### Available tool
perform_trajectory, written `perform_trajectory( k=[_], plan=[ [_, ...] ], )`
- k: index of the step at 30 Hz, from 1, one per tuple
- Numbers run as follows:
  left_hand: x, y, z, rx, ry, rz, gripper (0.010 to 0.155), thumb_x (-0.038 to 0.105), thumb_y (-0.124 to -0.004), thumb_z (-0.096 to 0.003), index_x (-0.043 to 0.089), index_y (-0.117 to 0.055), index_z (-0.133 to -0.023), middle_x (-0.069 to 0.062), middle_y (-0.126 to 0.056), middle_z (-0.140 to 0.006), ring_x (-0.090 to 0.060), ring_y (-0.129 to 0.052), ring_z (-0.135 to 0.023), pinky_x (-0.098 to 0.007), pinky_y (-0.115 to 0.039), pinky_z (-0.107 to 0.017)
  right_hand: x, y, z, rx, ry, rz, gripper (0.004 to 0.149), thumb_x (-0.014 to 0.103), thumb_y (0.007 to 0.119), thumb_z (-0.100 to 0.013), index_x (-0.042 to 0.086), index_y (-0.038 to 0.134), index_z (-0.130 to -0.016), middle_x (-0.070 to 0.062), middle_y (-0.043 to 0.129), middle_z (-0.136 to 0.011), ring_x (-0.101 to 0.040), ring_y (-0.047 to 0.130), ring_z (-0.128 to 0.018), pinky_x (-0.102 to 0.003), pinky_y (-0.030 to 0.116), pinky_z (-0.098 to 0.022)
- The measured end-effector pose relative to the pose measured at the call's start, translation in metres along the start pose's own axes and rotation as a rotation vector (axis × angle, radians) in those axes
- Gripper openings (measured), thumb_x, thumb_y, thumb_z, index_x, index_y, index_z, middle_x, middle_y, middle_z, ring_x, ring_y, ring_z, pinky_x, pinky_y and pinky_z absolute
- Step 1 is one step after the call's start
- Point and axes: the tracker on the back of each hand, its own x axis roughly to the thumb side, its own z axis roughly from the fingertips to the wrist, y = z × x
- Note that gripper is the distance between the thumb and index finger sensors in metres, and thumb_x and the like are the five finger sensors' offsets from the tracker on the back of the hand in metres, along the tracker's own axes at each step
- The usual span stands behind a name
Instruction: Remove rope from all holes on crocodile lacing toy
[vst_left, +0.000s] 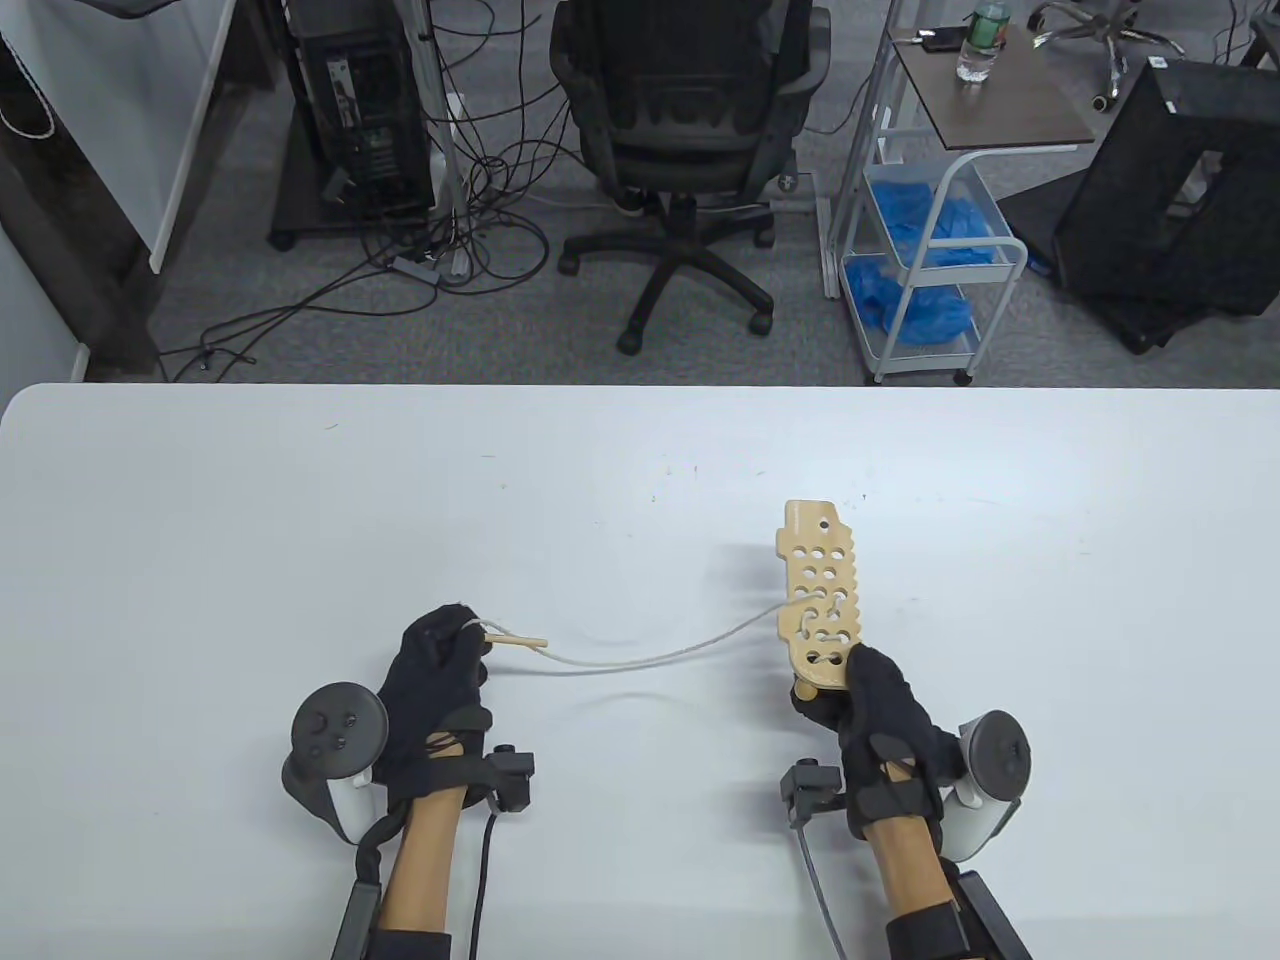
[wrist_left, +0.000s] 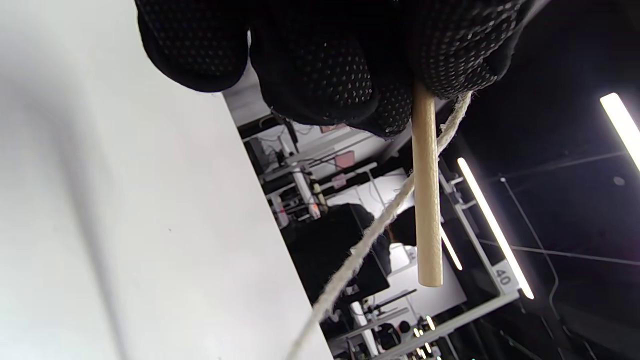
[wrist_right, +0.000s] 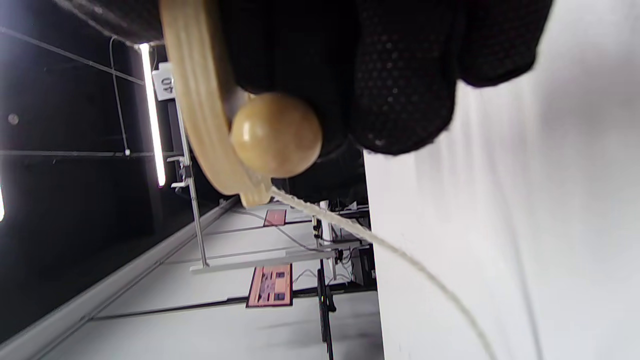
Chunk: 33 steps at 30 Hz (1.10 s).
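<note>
In the crocodile toy (vst_left: 822, 600), rope (vst_left: 650, 658) apparently threads some lower holes.

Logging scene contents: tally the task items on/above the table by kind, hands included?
Crocodile lacing toy: 1
Rope: 1
Wooden needle stick: 1
Wooden ball: 1
Gloved hands: 2, left hand, right hand
Total: 6

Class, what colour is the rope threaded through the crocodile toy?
Off-white rope, clearest in the table view.
</note>
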Motion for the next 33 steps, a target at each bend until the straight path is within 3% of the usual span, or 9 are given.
perform_trajectory(
  k=[15, 27, 33],
  plan=[
    [0.043, -0.034, 0.022, -0.11, -0.324, -0.177, 0.043, 0.047, -0.08, -0.0482, 0.038, -0.077, -0.09, 0.007, -0.095, -0.073, -0.008, -0.096, -0.055, -0.045, -0.081, -0.059, -0.004, 0.059, 0.023, 0.273, -0.135, 0.287, 0.05, 0.041, 0.077, -0.043, -0.001, 0.081, -0.069, -0.022, 0.097, -0.056, -0.042, 0.097, -0.043, -0.064, 0.075, -0.043],
    [0.05, -0.042, 0.03, -0.126, -0.381, -0.226, 0.042, 0.046, -0.081, -0.0478, 0.038, -0.078, -0.089, 0.006, -0.095, -0.073, -0.009, -0.096, -0.056, -0.046, -0.081, -0.059, -0.003, 0.069, 0.026, 0.36, -0.189, 0.382, 0.049, 0.041, 0.077, -0.043, -0.001, 0.082, -0.068, -0.023, 0.098, -0.055, -0.043, 0.098, -0.043, -0.064, 0.075, -0.043],
    [0.058, -0.047, 0.034, -0.128, -0.465, -0.353, 0.043, 0.042, -0.085, -0.0458, 0.04, -0.08, -0.088, 0.007, -0.096, -0.073, -0.01, -0.097, -0.057, -0.047, -0.08, -0.059, -0.003, 0.07, 0.027, 0.367, -0.192, 0.389, 0.05, 0.041, 0.077, -0.043, -0.001, 0.082, -0.068, -0.023, 0.098, -0.055, -0.043, 0.098, -0.042, -0.064, 0.075, -0.043]
  ],
)
